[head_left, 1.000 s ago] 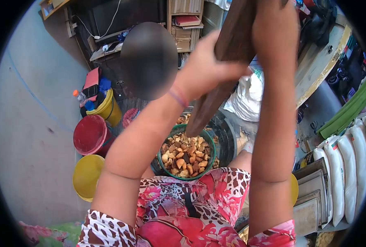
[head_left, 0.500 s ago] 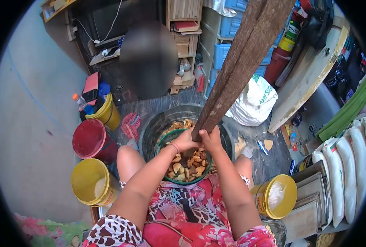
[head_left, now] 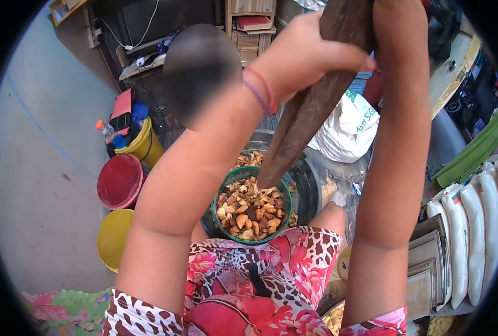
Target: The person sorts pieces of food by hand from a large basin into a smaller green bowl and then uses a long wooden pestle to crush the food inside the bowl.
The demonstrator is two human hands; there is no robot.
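A thick dark wooden beam (head_left: 322,95) slants from the upper edge down toward the green-rimmed bucket (head_left: 290,215). My left hand (head_left: 310,56), with pink and purple bands at the wrist, is wrapped round the beam high up. My right forearm (head_left: 394,140) rises along the beam's right side; the hand itself is past the top edge. The beam's narrow lower end overlaps the brown and tan chunks (head_left: 248,210) in the bucket. The bucket stands inside a wide black tub (head_left: 310,179), which has more chunks around it, between my legs.
At left stand a yellow bucket (head_left: 151,147) with items on top, a red bucket (head_left: 120,180) and another yellow bucket (head_left: 112,241). A white sack (head_left: 344,134) sits behind the tub. White filled bags (head_left: 475,224) line the right, beside stacked trays (head_left: 428,252).
Both arms have risen. My left hand moved up and right along the beam, and my right hand left the view at the top. The beam's lower end now reaches lower, over the chunks.
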